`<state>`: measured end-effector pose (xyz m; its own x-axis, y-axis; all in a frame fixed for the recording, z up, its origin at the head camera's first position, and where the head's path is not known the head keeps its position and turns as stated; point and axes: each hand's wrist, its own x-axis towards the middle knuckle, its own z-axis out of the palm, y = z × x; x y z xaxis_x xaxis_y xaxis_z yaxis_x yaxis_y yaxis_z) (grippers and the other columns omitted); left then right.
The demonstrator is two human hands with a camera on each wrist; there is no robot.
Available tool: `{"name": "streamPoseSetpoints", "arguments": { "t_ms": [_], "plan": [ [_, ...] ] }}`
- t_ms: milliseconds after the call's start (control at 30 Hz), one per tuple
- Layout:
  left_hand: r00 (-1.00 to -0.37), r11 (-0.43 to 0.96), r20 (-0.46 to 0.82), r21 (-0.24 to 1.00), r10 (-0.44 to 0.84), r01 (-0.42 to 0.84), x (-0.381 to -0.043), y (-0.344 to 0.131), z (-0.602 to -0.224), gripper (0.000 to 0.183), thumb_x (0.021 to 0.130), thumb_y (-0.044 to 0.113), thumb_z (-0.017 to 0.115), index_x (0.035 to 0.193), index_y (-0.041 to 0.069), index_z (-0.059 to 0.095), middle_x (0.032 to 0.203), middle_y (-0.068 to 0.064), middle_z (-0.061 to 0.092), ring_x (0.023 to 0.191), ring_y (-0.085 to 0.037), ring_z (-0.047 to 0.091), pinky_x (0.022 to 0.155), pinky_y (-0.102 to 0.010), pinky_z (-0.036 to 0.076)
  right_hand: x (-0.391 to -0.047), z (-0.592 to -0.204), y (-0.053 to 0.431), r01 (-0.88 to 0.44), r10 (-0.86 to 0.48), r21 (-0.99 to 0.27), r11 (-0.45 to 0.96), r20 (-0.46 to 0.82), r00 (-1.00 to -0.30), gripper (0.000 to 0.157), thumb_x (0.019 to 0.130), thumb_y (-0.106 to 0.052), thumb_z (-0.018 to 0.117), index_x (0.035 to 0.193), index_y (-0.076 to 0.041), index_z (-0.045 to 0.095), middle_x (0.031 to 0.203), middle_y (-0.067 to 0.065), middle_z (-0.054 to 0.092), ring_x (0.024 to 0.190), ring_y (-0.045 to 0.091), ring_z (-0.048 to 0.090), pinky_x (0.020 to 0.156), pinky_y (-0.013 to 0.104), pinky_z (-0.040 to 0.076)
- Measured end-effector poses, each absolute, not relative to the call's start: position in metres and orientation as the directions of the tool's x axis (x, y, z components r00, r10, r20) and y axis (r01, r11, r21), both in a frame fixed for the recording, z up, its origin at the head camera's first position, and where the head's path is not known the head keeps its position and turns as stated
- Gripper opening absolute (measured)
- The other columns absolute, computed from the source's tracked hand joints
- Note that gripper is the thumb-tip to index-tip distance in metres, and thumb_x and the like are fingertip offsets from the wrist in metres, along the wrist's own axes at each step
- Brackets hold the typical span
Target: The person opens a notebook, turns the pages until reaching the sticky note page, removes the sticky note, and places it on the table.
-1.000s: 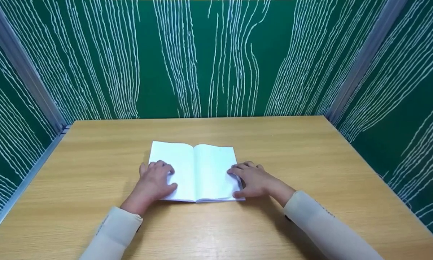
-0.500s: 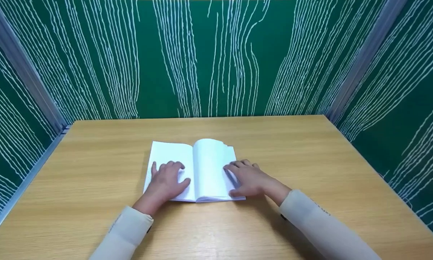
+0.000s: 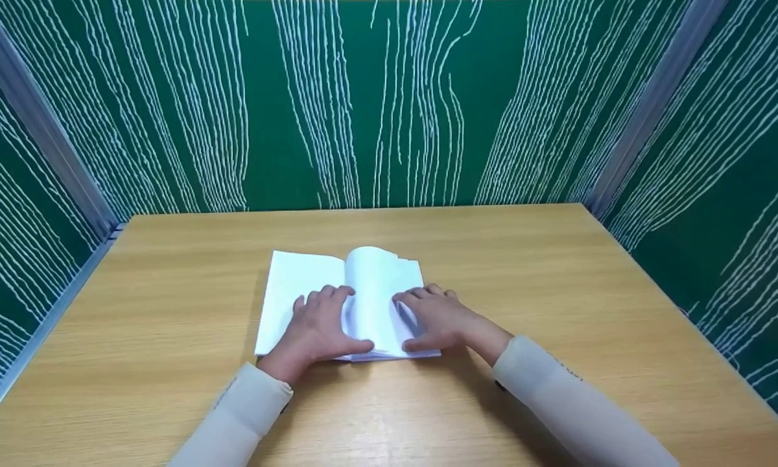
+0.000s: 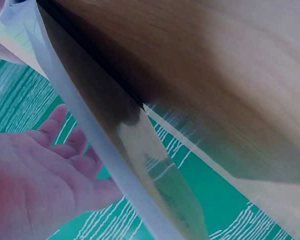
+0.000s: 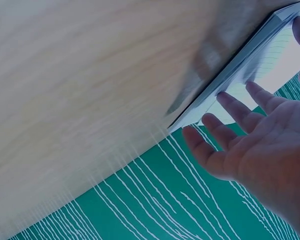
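Observation:
An open notebook (image 3: 292, 279) lies on the wooden table with its pages facing up. On its right half a loose page (image 3: 371, 279) bows upward near the spine. My left hand (image 3: 319, 329) is spread over the left page, its thumb reaching past the fold to the lower edge of the right side. At the right edge my right hand (image 3: 437, 319) has its fingertips on the page, fingers spread. Faint ruled lines show on the notebook (image 5: 267, 62) in the right wrist view. The left wrist view catches its glossy cover (image 4: 140, 145), the left palm (image 4: 35, 185) beside it.
The wooden table (image 3: 525, 259) extends around the notebook on every side. Green panels (image 3: 285, 168) with white wavy lines stand behind it and to both sides, joined by metal posts (image 3: 648, 104) at the corners.
My left hand has slid rightward from the notebook's left edge to the fold. A page on the right half has bowed up. My right hand has shifted slightly left.

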<state>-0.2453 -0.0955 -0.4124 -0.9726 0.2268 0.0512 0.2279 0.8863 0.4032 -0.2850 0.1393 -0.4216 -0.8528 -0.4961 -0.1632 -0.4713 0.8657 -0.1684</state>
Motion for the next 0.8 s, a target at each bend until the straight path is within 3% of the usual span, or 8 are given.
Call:
{"name": "streamPoseSetpoints", "arguments": {
  "t_ms": [233,800],
  "plan": [
    [-0.944,0.843,0.082,0.43,0.319,0.322,-0.245,-0.093,-0.419,0.106,0.056,0.074,0.074,0.141,0.02,0.043,0.137,-0.007,0.047,0.119,-0.024,0.046,0.102,-0.046,0.044,-0.285,-0.421,0.137,-0.534,-0.548,-0.125,0.836,-0.137,-0.825,0.084,0.075,-0.057,0.072,0.146,-0.024,0.039,0.148,0.005,0.044,0.133,0.032,0.038,0.103,0.059,0.033],
    [-0.947,0.843,0.072,0.439,0.313,0.312,-0.245,-0.1,-0.417,0.095,0.059,0.068,0.075,0.14,0.03,0.046,0.148,-0.005,0.038,0.128,-0.026,0.042,0.105,-0.05,0.041,-0.282,-0.419,0.152,-0.51,-0.524,-0.122,0.852,-0.157,-0.837,0.09,0.072,-0.065,0.07,0.146,-0.025,0.039,0.151,0.005,0.041,0.138,0.034,0.033,0.108,0.063,0.028]
  ]
}}
